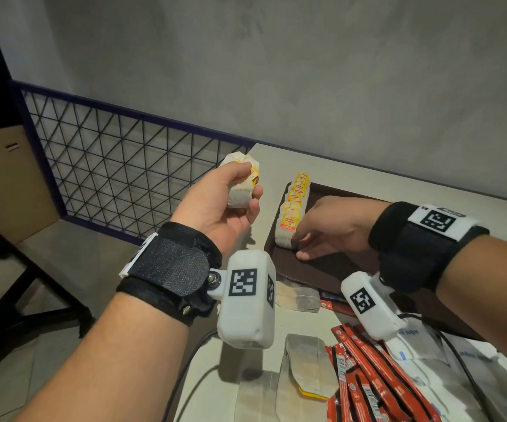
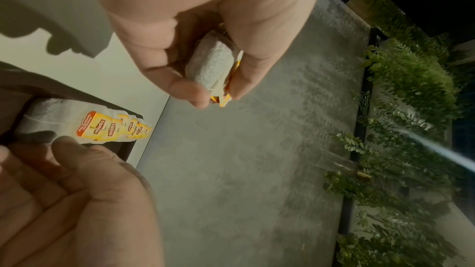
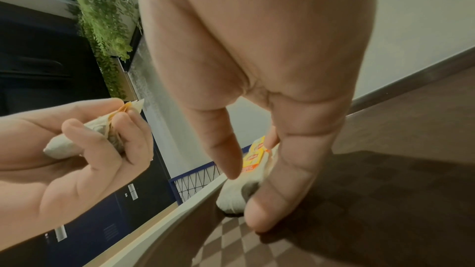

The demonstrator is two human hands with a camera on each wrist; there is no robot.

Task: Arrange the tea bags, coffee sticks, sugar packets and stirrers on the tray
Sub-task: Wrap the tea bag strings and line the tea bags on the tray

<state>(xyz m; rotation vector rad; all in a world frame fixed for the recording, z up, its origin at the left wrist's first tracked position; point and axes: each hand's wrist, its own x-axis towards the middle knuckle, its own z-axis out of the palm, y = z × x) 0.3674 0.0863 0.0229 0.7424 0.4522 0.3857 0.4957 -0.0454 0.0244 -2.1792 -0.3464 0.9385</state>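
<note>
Left hand (image 1: 215, 205) is raised over the table's left edge, fingers and thumb curled round a small bundle of tea bags (image 1: 240, 187); only the bundle's papery ends and a sliver of yellow tag peek out of the fist. Right hand (image 1: 328, 226) reaches down into the brown tray (image 1: 322, 269), its straight fingertips touching the near end of a row of tea bags (image 1: 293, 208) that lies overlapped along the tray's left rim, yellow Lipton tags up. The right palm hides most of the tray floor; the right wrist view shows a checkered texture there. Near the table's front edge lie loose tea bags (image 1: 302, 367), red coffee sticks (image 1: 368, 376) and white sugar packets (image 1: 429, 354), partly covered by the wrist cameras and cut off by the frame. Stirrers cannot be made out.
</note>
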